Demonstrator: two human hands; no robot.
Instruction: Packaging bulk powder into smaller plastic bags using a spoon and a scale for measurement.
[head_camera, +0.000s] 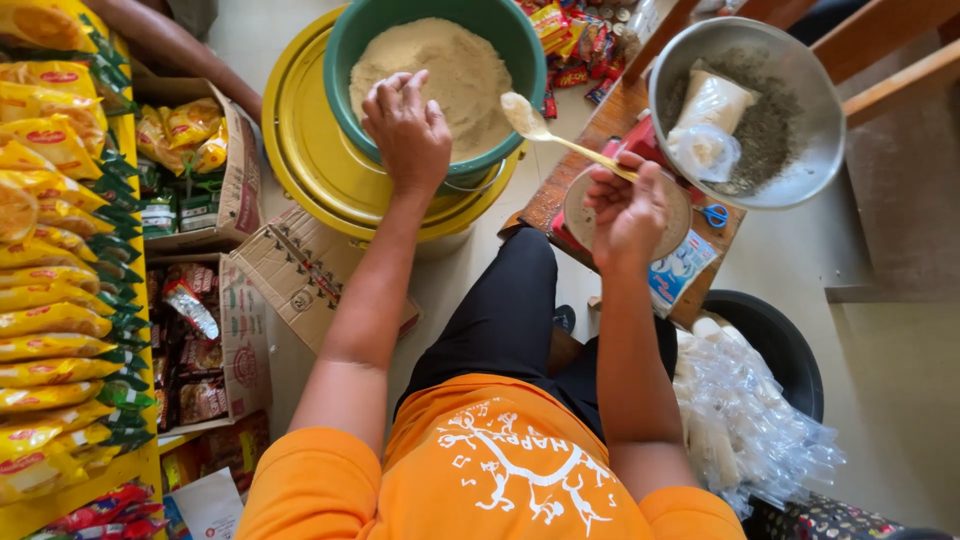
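Left hand: I see my left hand (405, 125) lying palm-down on the near rim of the round green plastic basin (352, 45), fingers (395, 88) spread narrow and reaching onto the tan powder (440, 70); they clasp nothing.
Right hand: my right hand (625, 205) has its fingers closed around the handle of a slim yellow plastic spoon (560, 135), held above the wooden bench.
Spoon: its bowl carries a little pale powder and hangs just beside the basin's right rim, over the gap between basin and bench.
Basin: it stands on a wide round yellow lid (300, 150), which I take to sit on a drum on the floor.
Bench: a small brown wooden bench (600, 130) is at my right; a round grey metal pan (820, 90) rests over its far edge, holding dark grainy matter and two clear filled bags (710, 110).
Bench, near edge: blue-handled scissors (714, 215) lie just beside the pan, a blue and white packet (675, 270) at the near corner.
Floor: pale and smooth (880, 340), with open cardboard boxes (240, 180) of packets at my left.
Room: a yellow shelf (135, 465) of yellow snack bags (50, 300) runs along the left; a black tub (775, 335) with clear plastic bags (750, 420) stands at my right.
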